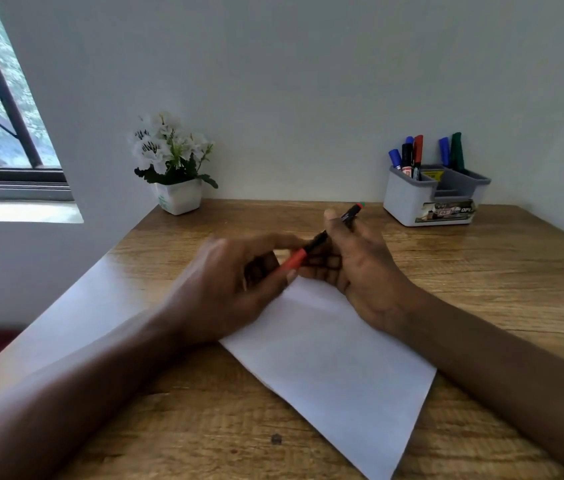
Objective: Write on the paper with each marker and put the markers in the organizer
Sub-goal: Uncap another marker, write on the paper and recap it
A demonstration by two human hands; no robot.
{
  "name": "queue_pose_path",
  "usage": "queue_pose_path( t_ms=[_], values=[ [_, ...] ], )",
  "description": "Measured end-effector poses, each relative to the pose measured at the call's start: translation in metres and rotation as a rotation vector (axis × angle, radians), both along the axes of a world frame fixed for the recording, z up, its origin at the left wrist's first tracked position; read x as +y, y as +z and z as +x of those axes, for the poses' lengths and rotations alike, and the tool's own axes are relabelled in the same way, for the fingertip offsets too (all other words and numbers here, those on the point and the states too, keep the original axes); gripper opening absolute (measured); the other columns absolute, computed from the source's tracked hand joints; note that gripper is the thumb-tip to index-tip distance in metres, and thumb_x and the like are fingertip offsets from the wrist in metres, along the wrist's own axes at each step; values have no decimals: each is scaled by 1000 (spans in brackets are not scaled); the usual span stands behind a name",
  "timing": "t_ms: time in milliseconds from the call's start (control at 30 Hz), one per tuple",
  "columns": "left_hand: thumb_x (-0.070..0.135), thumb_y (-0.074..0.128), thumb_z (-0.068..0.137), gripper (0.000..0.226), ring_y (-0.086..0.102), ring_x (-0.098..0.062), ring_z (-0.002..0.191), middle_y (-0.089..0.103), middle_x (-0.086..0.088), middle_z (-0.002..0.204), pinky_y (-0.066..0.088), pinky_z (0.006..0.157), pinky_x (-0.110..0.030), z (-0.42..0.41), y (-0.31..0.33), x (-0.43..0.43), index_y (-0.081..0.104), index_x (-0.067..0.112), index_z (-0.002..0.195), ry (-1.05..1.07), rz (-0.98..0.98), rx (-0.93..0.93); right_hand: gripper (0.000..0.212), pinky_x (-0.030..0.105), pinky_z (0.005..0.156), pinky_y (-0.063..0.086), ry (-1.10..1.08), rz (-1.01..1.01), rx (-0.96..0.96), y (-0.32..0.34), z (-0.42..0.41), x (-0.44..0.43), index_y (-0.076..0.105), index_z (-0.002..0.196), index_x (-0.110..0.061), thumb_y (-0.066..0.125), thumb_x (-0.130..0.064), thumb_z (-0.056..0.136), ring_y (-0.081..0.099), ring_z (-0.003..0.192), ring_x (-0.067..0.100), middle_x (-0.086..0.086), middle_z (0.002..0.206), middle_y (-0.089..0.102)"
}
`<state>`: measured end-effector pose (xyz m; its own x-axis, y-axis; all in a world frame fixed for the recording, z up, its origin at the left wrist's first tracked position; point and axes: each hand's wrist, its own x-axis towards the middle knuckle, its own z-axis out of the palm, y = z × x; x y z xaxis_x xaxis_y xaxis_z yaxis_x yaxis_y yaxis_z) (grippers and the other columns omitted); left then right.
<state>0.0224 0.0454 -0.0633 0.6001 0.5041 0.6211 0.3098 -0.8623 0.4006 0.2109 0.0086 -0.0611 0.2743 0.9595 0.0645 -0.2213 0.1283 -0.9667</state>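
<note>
A black marker with a red cap (311,245) is held between both hands above the far corner of a white sheet of paper (329,355). My right hand (353,261) grips the black barrel, whose end sticks out past the thumb. My left hand (235,285) pinches the red cap end. The cap sits on the marker. The paper lies tilted on the wooden table and I see no writing on it. A grey-and-white organizer (408,199) stands at the back right, holding several markers (412,155) in blue, black, red and green.
A white pot of white flowers (175,164) stands at the back left of the wooden table (502,271), against the wall. A window is at the far left. The table's left edge runs diagonally beside my left forearm.
</note>
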Motion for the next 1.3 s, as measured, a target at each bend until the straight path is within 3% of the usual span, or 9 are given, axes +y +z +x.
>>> queue_pose_path(
  t_ms=[133, 300, 600, 733, 833, 900, 1000, 1133, 1300],
  values=[
    [30, 73, 91, 15, 70, -13, 63, 75, 11, 75, 58, 58, -39, -13, 1, 19, 73, 28, 106, 111, -153, -166, 26, 25, 53, 58, 9, 10, 112, 4, 5, -2, 60, 94, -8, 51, -31, 104, 72, 59, 21, 12, 71, 74],
    [36, 74, 88, 6, 72, -16, 72, 76, 13, 76, 59, 70, -49, -22, -2, 28, 75, 31, 91, 236, -261, -173, 22, 24, 47, 52, -21, 43, 90, 1, 7, -1, 55, 92, -13, 53, -32, 103, 68, 54, 19, 9, 67, 69],
    [68, 71, 80, 32, 60, 2, 70, 68, 20, 78, 41, 56, -21, -19, -3, 32, 70, 37, 83, 473, -147, 240, 35, 26, 51, 53, 63, 52, 76, 3, 8, -5, 64, 97, -8, 43, -35, 107, 67, 58, 22, 11, 68, 69],
    [77, 63, 78, 43, 61, 2, 78, 69, 18, 88, 43, 61, -23, -19, -1, 32, 71, 37, 93, 486, -198, 257, 37, 27, 52, 53, 100, 57, 67, 3, 9, -6, 65, 97, -9, 42, -35, 107, 68, 59, 21, 11, 69, 71],
    [93, 45, 70, 76, 60, -9, 106, 64, 11, 121, 51, 88, -40, -23, 1, 31, 64, 39, 120, 512, -283, 288, 39, 28, 55, 52, 131, 69, 79, 4, 9, -7, 65, 100, -7, 39, -35, 107, 68, 61, 21, 11, 72, 72],
    [100, 34, 67, 95, 51, -17, 127, 51, 7, 146, 42, 107, -51, -25, 1, 28, 53, 39, 137, 532, -330, 369, 39, 28, 57, 52, 143, 101, 67, 4, 9, -7, 65, 101, -7, 37, -34, 107, 69, 64, 22, 13, 77, 73],
    [101, 27, 69, 110, 34, -19, 145, 29, 5, 164, 24, 121, -53, -24, 0, 27, 35, 31, 154, 516, -370, 537, 34, 29, 59, 53, 133, 159, 27, 7, 8, -8, 66, 100, -7, 42, -31, 106, 70, 69, 23, 14, 82, 75],
    [104, 21, 61, 127, 15, -16, 155, 11, 2, 170, 6, 125, -52, -22, -1, 29, 17, 26, 161, 490, -362, 691, 13, 30, 60, 54, 48, 210, -113, 10, 13, -7, 66, 94, -9, 63, -21, 97, 70, 69, 24, 11, 75, 73],
    [104, 17, 58, 129, 11, -16, 155, 9, 0, 170, 6, 125, -50, -23, -3, 30, 14, 27, 161, 479, -336, 713, 17, 34, 66, 52, 154, 107, -499, 6, 21, -8, 69, 103, -5, 56, -14, 101, 70, 76, 26, 16, 83, 76]
  ],
)
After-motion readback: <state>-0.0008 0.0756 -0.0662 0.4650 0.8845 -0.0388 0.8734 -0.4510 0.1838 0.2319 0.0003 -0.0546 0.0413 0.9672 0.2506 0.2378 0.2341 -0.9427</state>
